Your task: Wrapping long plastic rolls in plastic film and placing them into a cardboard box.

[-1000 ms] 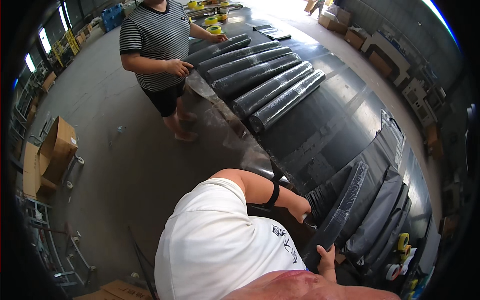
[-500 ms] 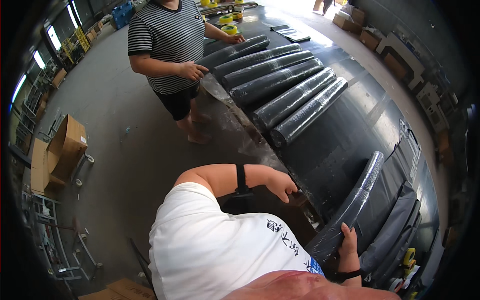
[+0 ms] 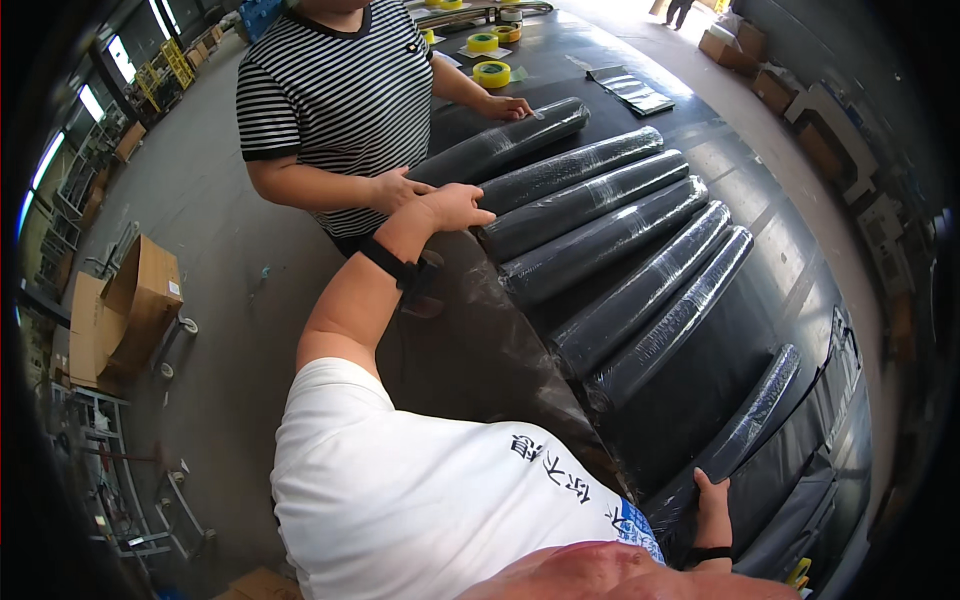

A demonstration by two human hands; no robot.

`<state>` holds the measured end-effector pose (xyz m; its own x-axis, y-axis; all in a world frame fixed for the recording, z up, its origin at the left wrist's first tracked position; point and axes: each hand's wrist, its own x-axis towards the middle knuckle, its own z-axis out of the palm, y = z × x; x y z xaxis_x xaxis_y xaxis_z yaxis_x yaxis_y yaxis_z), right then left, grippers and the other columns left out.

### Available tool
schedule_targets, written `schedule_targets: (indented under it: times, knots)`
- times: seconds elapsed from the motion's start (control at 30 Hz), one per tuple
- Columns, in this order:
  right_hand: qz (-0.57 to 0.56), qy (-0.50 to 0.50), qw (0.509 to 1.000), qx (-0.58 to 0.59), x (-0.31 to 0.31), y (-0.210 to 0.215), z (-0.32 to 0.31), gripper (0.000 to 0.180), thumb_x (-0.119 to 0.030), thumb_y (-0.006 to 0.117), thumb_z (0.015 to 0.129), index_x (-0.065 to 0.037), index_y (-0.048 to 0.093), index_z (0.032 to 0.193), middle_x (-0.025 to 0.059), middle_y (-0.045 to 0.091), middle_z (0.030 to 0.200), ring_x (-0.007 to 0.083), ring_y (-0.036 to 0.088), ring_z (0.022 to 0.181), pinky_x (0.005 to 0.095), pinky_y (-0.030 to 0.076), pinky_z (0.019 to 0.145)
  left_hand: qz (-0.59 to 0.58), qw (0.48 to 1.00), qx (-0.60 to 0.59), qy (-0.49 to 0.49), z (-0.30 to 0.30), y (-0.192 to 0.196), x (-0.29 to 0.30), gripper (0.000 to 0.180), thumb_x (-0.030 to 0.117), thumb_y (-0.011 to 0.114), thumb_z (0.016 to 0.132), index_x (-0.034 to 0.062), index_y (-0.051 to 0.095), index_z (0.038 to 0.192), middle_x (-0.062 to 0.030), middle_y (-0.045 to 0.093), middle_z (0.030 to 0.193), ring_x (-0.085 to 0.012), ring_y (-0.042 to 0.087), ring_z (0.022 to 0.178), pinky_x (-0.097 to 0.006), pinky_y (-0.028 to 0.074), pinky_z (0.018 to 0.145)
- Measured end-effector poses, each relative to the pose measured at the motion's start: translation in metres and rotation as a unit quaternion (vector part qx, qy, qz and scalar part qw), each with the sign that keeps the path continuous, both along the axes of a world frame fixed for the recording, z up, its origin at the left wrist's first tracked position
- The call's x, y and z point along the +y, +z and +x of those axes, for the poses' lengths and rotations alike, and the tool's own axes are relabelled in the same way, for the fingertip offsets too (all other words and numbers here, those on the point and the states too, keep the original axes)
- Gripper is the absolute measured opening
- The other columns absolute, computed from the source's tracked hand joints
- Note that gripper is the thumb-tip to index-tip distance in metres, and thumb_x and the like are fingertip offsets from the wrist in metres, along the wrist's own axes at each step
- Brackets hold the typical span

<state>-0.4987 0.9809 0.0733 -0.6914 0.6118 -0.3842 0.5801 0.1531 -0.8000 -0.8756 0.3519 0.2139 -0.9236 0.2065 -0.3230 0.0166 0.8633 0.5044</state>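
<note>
Several black rolls wrapped in clear film [image 3: 600, 240] lie side by side on a long black-covered table [image 3: 480, 350]. My left hand [image 3: 450, 207], a black band on its wrist, reaches out and rests at the near end of one of the far rolls, fingers loosely extended. My right hand [image 3: 712, 505] grips the end of a separate wrapped black roll [image 3: 745, 435] at the lower right. A co-worker in a striped shirt [image 3: 330, 100] stands across the corner, one hand [image 3: 400, 188] right beside my left hand, the other [image 3: 508, 105] on the farthest roll [image 3: 500, 145].
Yellow tape rolls [image 3: 490, 72] and a flat stack of black sheets [image 3: 630, 88] lie at the far end of the table. Open cardboard boxes [image 3: 135, 300] stand on a wheeled cart at the left. More boxes [image 3: 740, 42] line the right aisle.
My left arm has stretched from the table's near edge out to the far rolls beside the co-worker. My right hand stays on the roll at the lower right. The view has moved closer.
</note>
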Motion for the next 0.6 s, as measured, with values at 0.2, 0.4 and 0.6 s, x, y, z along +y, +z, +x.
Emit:
schedule_targets:
  times: [0.2, 0.4, 0.6]
  knots:
    - [0.163, 0.159, 0.965, -0.132, -0.014, 0.087, -0.063, 0.099, -0.015, 0.079, 0.072, 0.013, 0.019, 0.146, 0.0261, 0.047, 0.137, 0.0312, 0.051, 0.124, 0.0333, 0.042, 0.103, -0.066, 0.997, 0.026, -0.005, -0.037, 0.012, -0.007, 0.063, 0.037, 0.069, 0.086, -0.0007, 0.052, 0.134, -0.0159, 0.066, 0.118, -0.0262, 0.062, 0.11, -0.034, 0.047, 0.094]
    - [0.194, 0.184, 0.945, -0.19, 0.004, 0.09, -0.095, 0.086, -0.024, 0.078, 0.074, 0.012, 0.036, 0.14, 0.0277, 0.051, 0.134, 0.0326, 0.051, 0.126, 0.0359, 0.042, 0.103, -0.141, 0.982, 0.082, -0.092, -0.118, 0.022, 0.018, 0.05, 0.037, 0.067, 0.084, 0.0104, 0.063, 0.127, -0.0139, 0.064, 0.124, -0.0304, 0.058, 0.118, -0.038, 0.045, 0.1]
    - [0.175, 0.066, 0.951, -0.246, -0.037, 0.084, -0.096, 0.085, -0.027, 0.077, 0.074, 0.013, 0.038, 0.139, 0.0296, 0.048, 0.138, 0.0359, 0.047, 0.131, 0.038, 0.037, 0.109, 0.008, 0.933, 0.015, -0.36, -0.317, -0.094, 0.028, 0.044, 0.028, 0.072, 0.082, 0.0073, 0.063, 0.12, -0.0124, 0.066, 0.114, -0.0271, 0.062, 0.11, -0.036, 0.047, 0.096]
